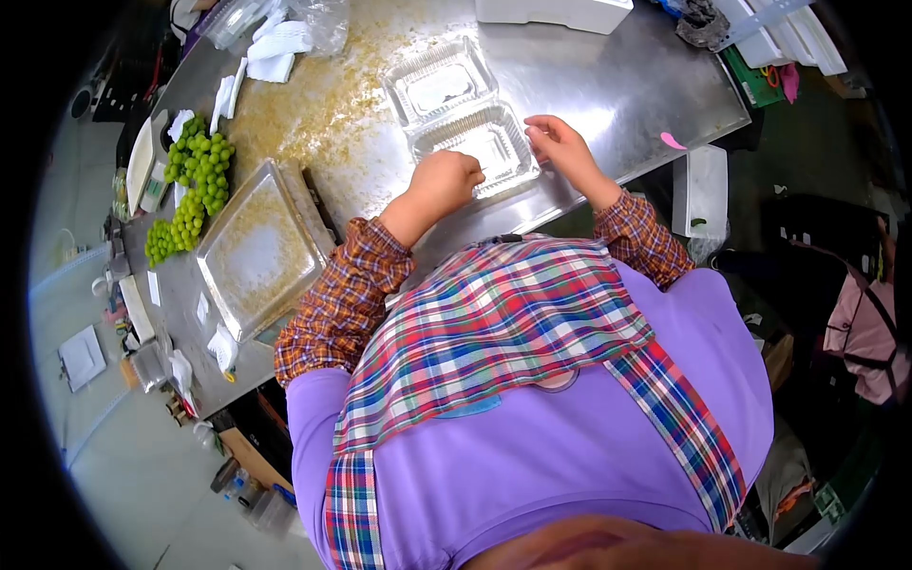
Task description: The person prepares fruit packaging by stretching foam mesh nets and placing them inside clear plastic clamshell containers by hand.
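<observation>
An opened clear plastic clamshell container (489, 142) lies on the metal table, its other half (442, 85) spread out beyond it. My left hand (444, 188) is at the container's near left corner, fingers curled together; whatever they pinch is hidden. Beside the container's right edge, my right hand (562, 152) has its thumb and fingers apart, with nothing visible between them.
Green grapes (201, 176) lie at the left, near a clear tray (261, 252). White cloths (275, 47) and a plastic bag are at the back left. A white foam box (556, 11) stands at the back, and a pink piece (673, 141) lies near the right edge.
</observation>
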The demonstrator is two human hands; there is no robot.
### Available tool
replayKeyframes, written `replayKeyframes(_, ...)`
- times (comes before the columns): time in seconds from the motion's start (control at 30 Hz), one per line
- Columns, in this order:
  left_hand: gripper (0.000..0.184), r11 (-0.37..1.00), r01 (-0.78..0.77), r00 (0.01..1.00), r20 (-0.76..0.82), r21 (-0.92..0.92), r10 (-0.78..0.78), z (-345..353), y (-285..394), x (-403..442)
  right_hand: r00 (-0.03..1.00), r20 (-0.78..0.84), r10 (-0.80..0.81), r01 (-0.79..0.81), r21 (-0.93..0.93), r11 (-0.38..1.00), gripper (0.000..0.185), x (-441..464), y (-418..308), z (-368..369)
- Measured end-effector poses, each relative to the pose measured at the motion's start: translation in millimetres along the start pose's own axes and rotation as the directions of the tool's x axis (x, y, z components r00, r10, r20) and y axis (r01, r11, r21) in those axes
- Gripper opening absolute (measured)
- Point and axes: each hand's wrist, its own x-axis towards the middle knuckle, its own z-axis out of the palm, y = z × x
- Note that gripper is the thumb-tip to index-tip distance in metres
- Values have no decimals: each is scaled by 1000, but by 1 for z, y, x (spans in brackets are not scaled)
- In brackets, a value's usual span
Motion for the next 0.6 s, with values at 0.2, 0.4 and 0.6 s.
replayKeyframes(0.2, 17, 957, -133, 990, -13, 256, 141, 38, 14, -8, 979, 111, 173, -183, 85, 979, 30, 36, 21, -12)
replayKeyframes(0.4, 15, 989, 38, 999, 12, 145, -40, 15, 23, -1, 981, 188, 55, -94, 206, 974, 29, 39, 20, -9)
replayKeyframes(0.6, 20, 990, 123, 992, 48, -66, -120, -38, 37, 9, 896, 145, -419, 399, 152, 904, 35, 19, -11, -1)
